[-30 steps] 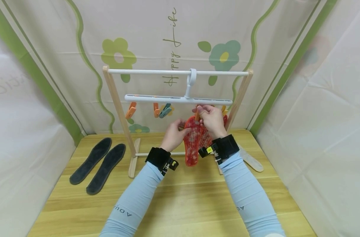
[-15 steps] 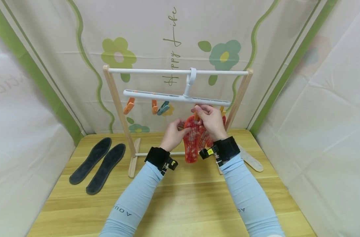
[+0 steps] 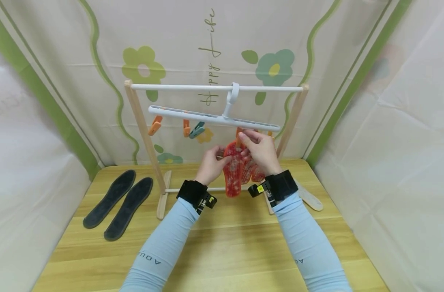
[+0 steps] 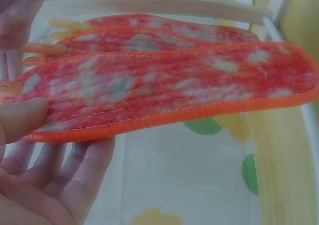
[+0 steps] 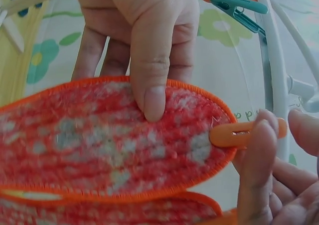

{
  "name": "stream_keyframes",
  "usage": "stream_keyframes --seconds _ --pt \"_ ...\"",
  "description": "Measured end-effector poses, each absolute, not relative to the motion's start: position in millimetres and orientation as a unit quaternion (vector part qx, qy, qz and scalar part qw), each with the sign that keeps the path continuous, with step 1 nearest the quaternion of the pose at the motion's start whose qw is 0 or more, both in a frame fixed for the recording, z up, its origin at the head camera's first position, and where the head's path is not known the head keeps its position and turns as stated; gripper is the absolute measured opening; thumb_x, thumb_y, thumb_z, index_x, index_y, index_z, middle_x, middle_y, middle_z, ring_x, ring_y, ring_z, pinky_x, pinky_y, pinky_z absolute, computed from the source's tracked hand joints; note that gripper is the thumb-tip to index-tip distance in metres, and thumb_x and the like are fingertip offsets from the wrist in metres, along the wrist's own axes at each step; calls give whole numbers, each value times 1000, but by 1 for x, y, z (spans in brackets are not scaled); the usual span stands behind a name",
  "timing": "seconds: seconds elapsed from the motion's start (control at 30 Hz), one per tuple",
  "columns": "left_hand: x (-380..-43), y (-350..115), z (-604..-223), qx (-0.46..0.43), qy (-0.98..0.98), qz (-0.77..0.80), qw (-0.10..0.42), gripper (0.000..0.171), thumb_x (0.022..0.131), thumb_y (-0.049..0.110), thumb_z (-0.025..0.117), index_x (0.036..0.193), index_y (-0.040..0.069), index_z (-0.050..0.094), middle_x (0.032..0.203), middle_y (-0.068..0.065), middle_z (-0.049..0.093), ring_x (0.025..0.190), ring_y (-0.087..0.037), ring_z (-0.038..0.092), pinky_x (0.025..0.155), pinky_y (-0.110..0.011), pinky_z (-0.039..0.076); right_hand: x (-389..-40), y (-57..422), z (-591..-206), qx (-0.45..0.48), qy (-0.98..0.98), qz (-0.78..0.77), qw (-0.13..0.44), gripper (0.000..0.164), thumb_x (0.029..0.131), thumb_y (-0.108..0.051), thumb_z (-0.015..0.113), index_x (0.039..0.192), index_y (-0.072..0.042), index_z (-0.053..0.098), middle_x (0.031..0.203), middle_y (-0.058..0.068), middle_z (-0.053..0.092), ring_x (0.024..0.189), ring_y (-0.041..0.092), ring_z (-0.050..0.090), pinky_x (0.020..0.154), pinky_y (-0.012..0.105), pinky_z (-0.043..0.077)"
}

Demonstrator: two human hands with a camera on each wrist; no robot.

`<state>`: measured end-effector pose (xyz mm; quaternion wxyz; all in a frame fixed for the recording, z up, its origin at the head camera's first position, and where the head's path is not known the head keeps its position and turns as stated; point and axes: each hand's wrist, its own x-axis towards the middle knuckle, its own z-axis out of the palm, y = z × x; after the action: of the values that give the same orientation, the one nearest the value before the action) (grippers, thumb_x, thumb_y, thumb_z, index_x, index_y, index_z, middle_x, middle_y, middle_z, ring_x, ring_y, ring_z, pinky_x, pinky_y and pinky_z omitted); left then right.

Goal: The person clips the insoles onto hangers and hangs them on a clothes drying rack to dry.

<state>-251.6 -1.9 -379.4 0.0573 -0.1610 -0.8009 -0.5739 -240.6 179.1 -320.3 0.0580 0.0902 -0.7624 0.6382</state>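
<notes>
My left hand (image 3: 211, 164) pinches a red and white insole (image 3: 233, 172) with orange edging, thumb on its near face and fingers behind. An orange clothespin (image 5: 227, 134) bites the insole's top end below a pale grey hanger (image 3: 214, 119). Close by that clothespin, my right hand (image 3: 262, 151) has its thumb and fingers spread apart, with a finger passing in front of the clip in the right wrist view. Two more red insoles hang behind, a middle insole (image 4: 134, 39) and a far insole (image 4: 199, 29), partly hidden by the nearest.
The hanger hooks over the white rod (image 3: 181, 87) of a wooden-legged rack, tilted down to the right. Orange and teal clothespins (image 3: 197, 130) dangle at its left. Two dark insoles (image 3: 128, 209) lie on the table at left; a pale insole (image 3: 311, 198) lies at right, partly covered.
The hanger's left end has risen and its right end dipped slightly. My right thumb has come away from the orange clothespin. The left hand still holds the insole.
</notes>
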Motion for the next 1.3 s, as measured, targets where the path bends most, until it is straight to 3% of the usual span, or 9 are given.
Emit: stream_keyframes --seconds 0.2,0.43,0.77,1.03,1.13,1.3 --pt "-254 -3 -381 -156 -799 -578 53 21 96 14 67 114 3 62 105 -9 66 92 -22 64 78 -34 57 -232 187 -319 121 -799 583 88 51 97 -40 62 139 -11 58 121 11 67 76 36 68 57 29 57" --pt "-258 -4 -382 -156 -800 -577 46 23 97 14 66 116 3 61 106 -10 64 91 -23 63 77 -33 56 -217 206 -313 141 -812 552 130 45 99 -34 62 134 -5 61 120 18 66 73 23 68 60 25 55" --pt "-258 -6 -383 -150 -805 -572 47 27 98 17 65 120 3 59 110 -11 63 95 -24 62 81 -36 54 -202 230 -323 123 -816 549 135 41 100 -31 61 130 -3 63 120 15 66 71 22 67 58 33 57" --pt "-259 -11 -384 -138 -805 -576 36 26 98 18 65 119 5 58 110 -9 62 96 -24 61 82 -37 54 -195 242 -349 106 -824 538 145 40 98 -33 64 125 -4 67 113 14 69 71 37 67 56 32 58" --pt "-260 -11 -385 -137 -809 -570 38 25 98 19 65 118 6 59 110 -9 62 97 -24 61 83 -37 54 -192 246 -362 96 -829 531 144 38 98 -35 64 122 -5 68 104 12 71 68 32 67 55 32 58" --pt "-261 -13 -384 -135 -813 -565 38 25 98 19 65 118 7 59 111 -8 63 96 -24 62 82 -37 54 -188 255 -383 74 -838 525 131 37 99 -33 63 122 -4 68 109 17 69 67 25 68 56 32 58"
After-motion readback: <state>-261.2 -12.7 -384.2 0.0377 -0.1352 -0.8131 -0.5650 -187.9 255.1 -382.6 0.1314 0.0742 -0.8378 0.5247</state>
